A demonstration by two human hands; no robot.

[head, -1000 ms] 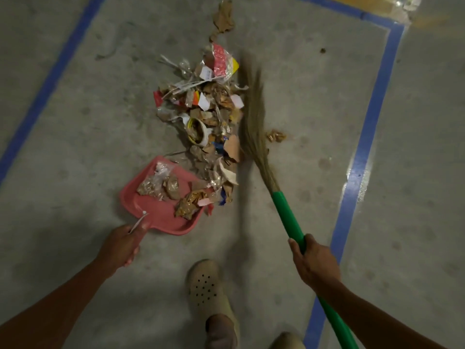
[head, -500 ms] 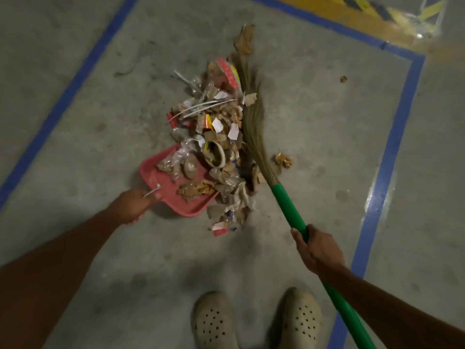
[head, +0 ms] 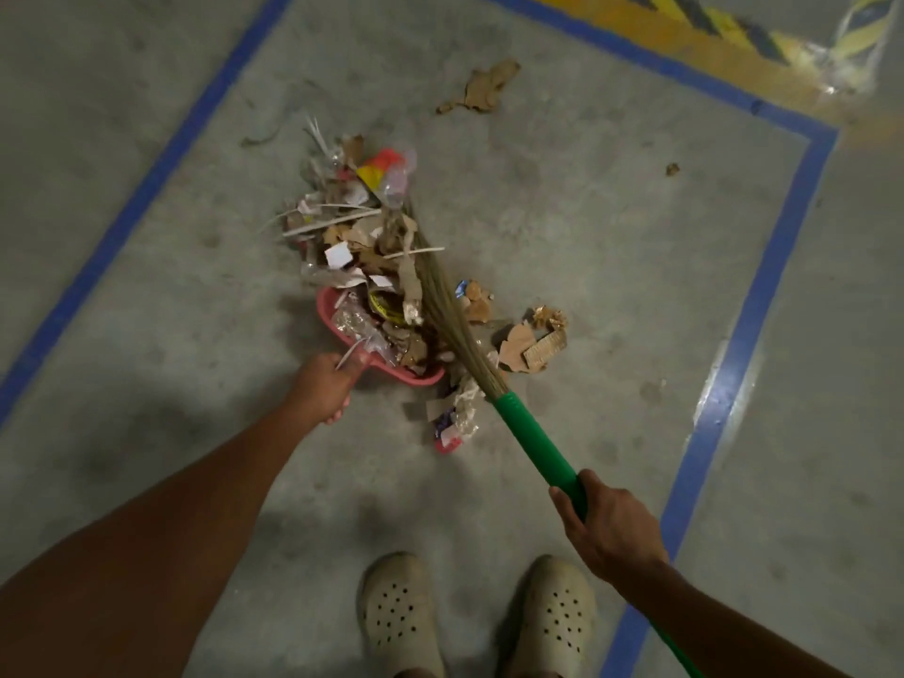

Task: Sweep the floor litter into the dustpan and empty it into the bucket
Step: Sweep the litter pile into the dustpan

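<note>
A pink dustpan (head: 328,310) lies on the concrete floor, nearly covered by litter. My left hand (head: 325,389) grips its handle at the near end. My right hand (head: 606,528) grips the green handle of a straw broom (head: 531,440), whose bristles (head: 442,305) lie across the litter pile (head: 359,237) of cardboard scraps, wrappers and plastic strips. Some of the pile sits in the pan; more spills beyond its far edge. Loose scraps (head: 531,342) lie to the right of the bristles, and a small clump (head: 452,418) lies near the pan's front corner. No bucket is in view.
Blue tape lines (head: 734,364) frame this patch of floor, with yellow-black hazard striping (head: 724,36) at the far right. A torn brown scrap (head: 482,88) and a small crumb (head: 672,169) lie apart beyond the pile. My two beige perforated clogs (head: 482,614) stand at the bottom.
The broom has swept left and toward me, pushing the pile onto the dustpan, which is now mostly buried. A few scraps were left behind to the right of the bristles.
</note>
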